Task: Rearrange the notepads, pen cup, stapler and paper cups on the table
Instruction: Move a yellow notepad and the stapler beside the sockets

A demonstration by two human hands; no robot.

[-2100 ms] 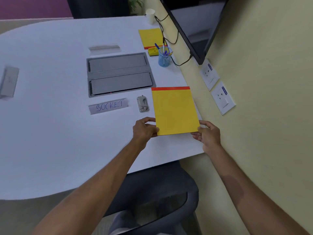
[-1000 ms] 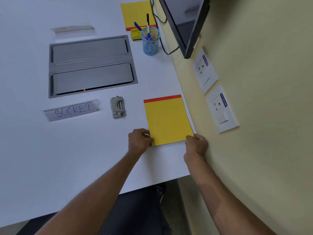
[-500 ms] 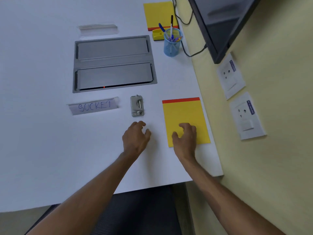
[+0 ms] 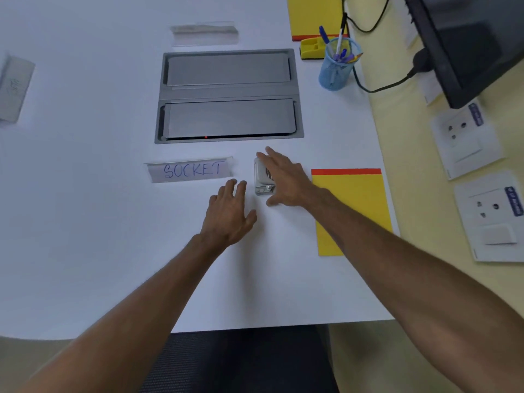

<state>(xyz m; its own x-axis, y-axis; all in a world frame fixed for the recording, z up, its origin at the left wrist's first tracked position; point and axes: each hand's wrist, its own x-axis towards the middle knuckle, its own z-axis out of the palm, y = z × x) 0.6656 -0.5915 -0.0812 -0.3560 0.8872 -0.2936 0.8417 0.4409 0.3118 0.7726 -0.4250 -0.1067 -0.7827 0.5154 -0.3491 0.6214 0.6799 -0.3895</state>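
A small silver stapler (image 4: 262, 177) lies on the white table (image 4: 85, 222), right of a "SOCKET" label. My right hand (image 4: 286, 180) is spread over the stapler's right side with fingers apart, partly hiding it; I cannot tell if it touches. My left hand (image 4: 229, 214) hovers open just left of and below the stapler. A yellow notepad with a red top strip (image 4: 357, 199) lies flat near the table's right edge, under my right forearm. A second yellow notepad (image 4: 314, 15) lies far back, with a blue mesh pen cup (image 4: 336, 69) holding several pens in front of it.
A grey socket hatch (image 4: 229, 95) is set into the table's middle. A yellow holder (image 4: 312, 49) sits beside the pen cup. A black monitor (image 4: 465, 41) with cables hangs at the right, above wall sockets (image 4: 465, 137). A dark chair (image 4: 243, 361) is below the table edge.
My right hand left the near notepad and moved left over the stapler. My left hand shifted slightly toward the stapler. The notepad now lies free on the table.
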